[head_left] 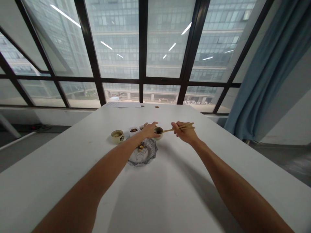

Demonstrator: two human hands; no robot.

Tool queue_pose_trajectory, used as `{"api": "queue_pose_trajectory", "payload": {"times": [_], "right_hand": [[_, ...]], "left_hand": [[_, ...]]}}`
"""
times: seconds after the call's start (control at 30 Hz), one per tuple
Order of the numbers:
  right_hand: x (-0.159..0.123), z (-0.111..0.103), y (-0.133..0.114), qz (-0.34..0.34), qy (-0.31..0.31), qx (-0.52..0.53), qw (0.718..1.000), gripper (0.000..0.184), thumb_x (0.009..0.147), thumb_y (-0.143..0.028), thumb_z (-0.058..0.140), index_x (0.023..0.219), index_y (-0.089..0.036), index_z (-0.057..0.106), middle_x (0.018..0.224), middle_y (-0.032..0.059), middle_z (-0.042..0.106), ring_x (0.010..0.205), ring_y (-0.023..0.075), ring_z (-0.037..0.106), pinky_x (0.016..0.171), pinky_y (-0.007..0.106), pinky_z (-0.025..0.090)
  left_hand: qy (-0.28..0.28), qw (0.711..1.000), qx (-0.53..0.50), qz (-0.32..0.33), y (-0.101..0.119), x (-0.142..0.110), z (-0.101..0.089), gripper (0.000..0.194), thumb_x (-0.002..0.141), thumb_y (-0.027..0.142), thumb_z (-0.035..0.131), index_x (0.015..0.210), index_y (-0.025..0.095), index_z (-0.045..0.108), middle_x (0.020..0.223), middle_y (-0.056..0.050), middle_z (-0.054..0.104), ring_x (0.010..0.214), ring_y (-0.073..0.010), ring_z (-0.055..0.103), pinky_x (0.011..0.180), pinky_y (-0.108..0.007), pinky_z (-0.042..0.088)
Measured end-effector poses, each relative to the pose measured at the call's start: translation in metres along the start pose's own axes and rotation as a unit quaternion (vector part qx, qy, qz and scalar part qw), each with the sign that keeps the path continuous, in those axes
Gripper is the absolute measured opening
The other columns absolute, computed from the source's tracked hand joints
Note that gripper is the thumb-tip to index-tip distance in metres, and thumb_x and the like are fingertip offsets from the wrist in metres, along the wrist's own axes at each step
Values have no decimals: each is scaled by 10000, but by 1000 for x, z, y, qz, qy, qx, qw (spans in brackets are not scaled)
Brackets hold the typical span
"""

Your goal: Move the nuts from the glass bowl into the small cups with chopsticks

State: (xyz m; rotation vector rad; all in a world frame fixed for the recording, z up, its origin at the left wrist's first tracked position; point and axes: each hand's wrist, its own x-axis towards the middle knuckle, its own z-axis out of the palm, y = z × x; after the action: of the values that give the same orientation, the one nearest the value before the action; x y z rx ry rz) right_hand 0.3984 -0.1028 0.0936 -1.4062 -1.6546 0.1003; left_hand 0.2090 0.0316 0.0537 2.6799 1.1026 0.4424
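My right hand [181, 131] is closed around a pair of wooden chopsticks [188, 126], whose tips point left into a small round bowl [159, 137] with a dark inside. Thumb and fingers of my left hand [148, 130] grip that bowl from its left side. What lies inside it is too small to tell. Below my left forearm stands a clear, faceted glass dish [150, 156] with some brownish pieces [141, 147] in it; the forearm hides its left part.
A cream cup with dark lettering [117, 139] stands on the left, beside a small white dish [133, 130] with dark contents. Papers [123, 105] lie at the far edge of the white table [155, 197]. Windows are behind, and a blue curtain [269, 71] hangs at right.
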Motion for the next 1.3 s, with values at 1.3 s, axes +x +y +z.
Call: {"api": "queue_pose_trajectory", "payload": {"times": [1.3], "right_hand": [[-28,41,-63,-18,-137,39,990,577,956,-696,429,640,-223,522,513,23,604,392,139,553,367,233,376]], "left_hand": [[349,930,18,-112,-135,-164,-4,394,939,425,553,1269,212,566,1396,-140,606,1325,-300,539,1093,-478,435]]}}
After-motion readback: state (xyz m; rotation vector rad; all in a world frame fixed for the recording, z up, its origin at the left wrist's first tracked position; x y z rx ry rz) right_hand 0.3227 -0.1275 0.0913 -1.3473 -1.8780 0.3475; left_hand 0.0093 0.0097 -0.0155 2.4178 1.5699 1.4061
